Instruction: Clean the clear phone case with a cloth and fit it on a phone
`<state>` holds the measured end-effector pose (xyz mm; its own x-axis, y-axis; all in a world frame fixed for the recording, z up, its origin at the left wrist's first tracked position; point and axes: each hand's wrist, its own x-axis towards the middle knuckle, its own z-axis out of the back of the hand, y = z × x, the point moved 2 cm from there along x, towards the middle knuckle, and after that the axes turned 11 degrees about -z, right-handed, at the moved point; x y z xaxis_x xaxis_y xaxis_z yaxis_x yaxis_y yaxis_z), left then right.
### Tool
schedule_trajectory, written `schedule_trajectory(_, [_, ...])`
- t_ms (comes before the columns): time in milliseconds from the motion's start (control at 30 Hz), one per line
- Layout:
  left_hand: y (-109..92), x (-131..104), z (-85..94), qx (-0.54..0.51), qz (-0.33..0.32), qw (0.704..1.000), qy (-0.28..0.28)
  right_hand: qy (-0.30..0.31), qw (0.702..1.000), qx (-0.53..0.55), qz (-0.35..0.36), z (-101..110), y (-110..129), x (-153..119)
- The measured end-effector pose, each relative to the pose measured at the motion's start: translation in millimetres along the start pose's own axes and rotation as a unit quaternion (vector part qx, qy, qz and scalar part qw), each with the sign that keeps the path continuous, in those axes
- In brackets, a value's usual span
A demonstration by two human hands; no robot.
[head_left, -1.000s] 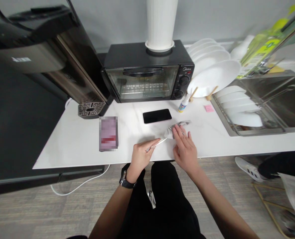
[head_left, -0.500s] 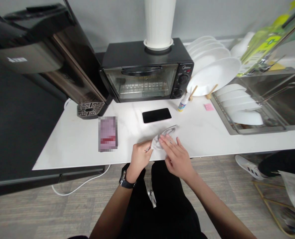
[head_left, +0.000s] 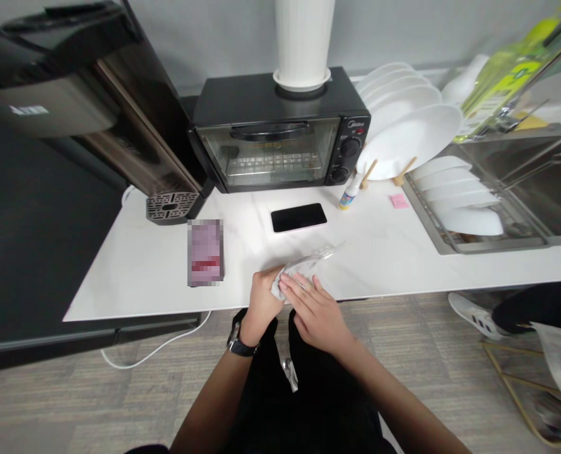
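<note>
Over the counter's front edge, my left hand (head_left: 264, 297) is closed on the near end of a clear, thin piece that looks like a phone case (head_left: 326, 251). Its far end points to the right, with what seem to be cut-outs. My right hand (head_left: 315, 310) presses a crumpled white wipe (head_left: 277, 290) against the case with fingers together, close to my left hand. Much of the case is hidden under the wipe and fingers. Beyond my hands, a phone (head_left: 299, 217) lies flat with its dark screen up. A small spray bottle (head_left: 350, 192) stands to its right.
A toaster oven (head_left: 280, 148) with a white pot (head_left: 303, 44) on top stands behind. The drinks machine (head_left: 171, 207) and a blurred purple packet (head_left: 205, 252) are left. Racked plates (head_left: 410, 142), a pink note (head_left: 399, 200) and a sink (head_left: 445, 246) with bowls are right.
My right hand has slid left and slightly nearer with the wipe, toward my left hand, so more of the case's far end shows. My left hand has hardly moved.
</note>
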<state>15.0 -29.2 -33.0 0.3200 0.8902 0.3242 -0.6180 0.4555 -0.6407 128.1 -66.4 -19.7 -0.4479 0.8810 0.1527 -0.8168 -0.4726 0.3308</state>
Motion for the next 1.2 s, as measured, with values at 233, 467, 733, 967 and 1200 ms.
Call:
schedule_trajectory(233, [-14,6,0.2,-0.075,-0.015,0.997,-0.002,-0.090,0.982,-0.004,-0.164,30,-51,6])
schedule_trajectory(467, [-2,2,-0.3,-0.005,0.018,1.000,0.006,-0.036,0.994,0.030,-0.102,-3,-1,3])
schedule_trajectory(733, [-7,4,0.8,-0.026,0.009,0.999,0.022,-0.065,0.992,0.039,-0.102,15,-28,7])
schedule_trajectory(967, [-13,7,1.4,-0.107,-0.003,0.994,0.013,-0.110,0.976,0.015,-0.187,22,-45,5])
schedule_trajectory(1200, [0,1,-0.5,-0.030,0.021,0.999,0.022,-0.027,0.997,0.046,-0.057,-3,6,2])
